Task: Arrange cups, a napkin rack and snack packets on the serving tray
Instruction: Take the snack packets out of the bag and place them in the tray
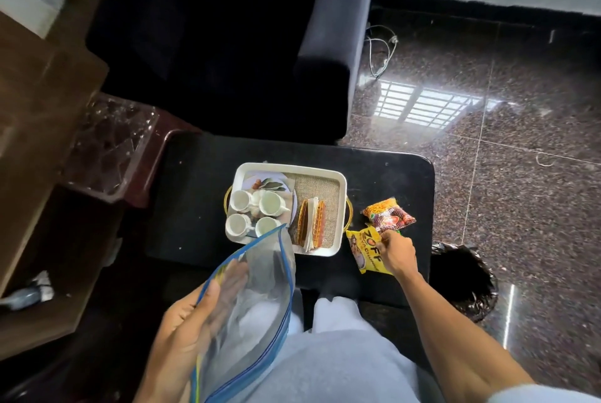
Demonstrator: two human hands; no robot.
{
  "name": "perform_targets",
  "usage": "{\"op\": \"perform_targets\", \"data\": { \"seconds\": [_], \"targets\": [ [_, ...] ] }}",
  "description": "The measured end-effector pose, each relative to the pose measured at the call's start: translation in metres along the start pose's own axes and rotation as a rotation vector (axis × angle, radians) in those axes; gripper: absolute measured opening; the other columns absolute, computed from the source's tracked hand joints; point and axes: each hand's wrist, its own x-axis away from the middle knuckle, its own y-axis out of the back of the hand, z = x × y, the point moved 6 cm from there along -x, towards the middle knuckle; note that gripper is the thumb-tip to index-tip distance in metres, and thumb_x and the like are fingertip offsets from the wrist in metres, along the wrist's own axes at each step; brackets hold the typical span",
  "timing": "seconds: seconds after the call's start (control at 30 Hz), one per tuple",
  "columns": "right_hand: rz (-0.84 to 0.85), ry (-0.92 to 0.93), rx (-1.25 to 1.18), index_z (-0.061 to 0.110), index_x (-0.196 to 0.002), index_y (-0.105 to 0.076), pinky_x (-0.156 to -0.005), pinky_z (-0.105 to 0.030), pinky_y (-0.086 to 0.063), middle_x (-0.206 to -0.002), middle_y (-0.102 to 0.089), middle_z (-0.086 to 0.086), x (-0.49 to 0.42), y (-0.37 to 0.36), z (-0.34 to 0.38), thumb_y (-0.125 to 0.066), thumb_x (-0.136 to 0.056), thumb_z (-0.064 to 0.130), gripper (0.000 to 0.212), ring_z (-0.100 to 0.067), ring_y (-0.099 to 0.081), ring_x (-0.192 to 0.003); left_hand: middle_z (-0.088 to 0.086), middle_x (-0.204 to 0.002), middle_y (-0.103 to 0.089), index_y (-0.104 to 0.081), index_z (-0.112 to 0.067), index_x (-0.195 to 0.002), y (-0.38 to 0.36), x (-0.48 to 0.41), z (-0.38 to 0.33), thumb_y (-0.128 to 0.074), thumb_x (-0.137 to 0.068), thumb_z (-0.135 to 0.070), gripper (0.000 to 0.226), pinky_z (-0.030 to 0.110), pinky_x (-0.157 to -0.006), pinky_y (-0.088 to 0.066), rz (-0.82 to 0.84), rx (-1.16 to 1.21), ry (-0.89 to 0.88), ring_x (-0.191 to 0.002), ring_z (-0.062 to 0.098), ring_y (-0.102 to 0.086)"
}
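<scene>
The right hand point(395, 253) is reaching forward with the arm stretched out, its fingers pinching the top of the yellow printed snack packet point(366, 251) lying near the black table's point(195, 194) right edge, apparently to lift it toward the white rectangular serving tray point(341, 207). The left hand point(195, 314), palm up, is gripping the clear blue-edged zip bag point(257, 301), holding it clear of the tray. A second orange-and-red snack packet point(388, 215) is lying just beyond, while four white cups point(253, 217) and the woven napkin rack point(312, 223) are already sitting inside the tray.
</scene>
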Motion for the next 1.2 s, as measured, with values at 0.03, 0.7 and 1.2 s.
{"op": "perform_targets", "data": {
  "seconds": [0.03, 0.7, 1.2],
  "targets": [
    [-0.017, -0.016, -0.017, 0.013, -0.101, -0.066, -0.072, -0.034, -0.048, -0.097, -0.071, -0.010, -0.001, 0.003, -0.004, -0.063, -0.095, 0.022, 0.011, -0.031, -0.066, -0.092, 0.005, -0.121, -0.076, -0.070, -0.012, -0.117, -0.001, -0.001, -0.001, -0.048, -0.087, -0.025, 0.040, 0.010, -0.078, -0.056, 0.005, -0.009, -0.008, -0.110, 0.010, -0.072],
    [-0.097, 0.807, -0.395, 0.027, -0.150, -0.035, -0.100, -0.022, -0.049, -0.149, -0.045, 0.020, 0.230, 0.080, 0.211, -0.087, -0.066, 0.045, 0.101, -0.001, -0.048, -0.133, -0.005, -0.097, -0.080, -0.082, -0.034, -0.091, -0.064, -0.026, -0.041, -0.049, -0.092, -0.047, 0.036, 0.034, -0.094, -0.056, 0.464, -0.285, -0.113, -0.097, 0.009, -0.073],
    [-0.510, 0.321, -1.229, 0.010, -0.102, -0.074, -0.076, -0.043, -0.056, -0.094, -0.075, -0.010, 0.248, 0.098, 0.186, -0.071, -0.091, 0.026, 0.019, -0.021, -0.066, -0.083, -0.013, -0.151, -0.052, -0.039, -0.046, -0.149, 0.033, -0.068, 0.002, -0.071, -0.069, -0.076, 0.091, 0.035, -0.115, -0.040, 0.298, -0.299, -0.218, -0.138, 0.007, -0.050]
  ]
}}
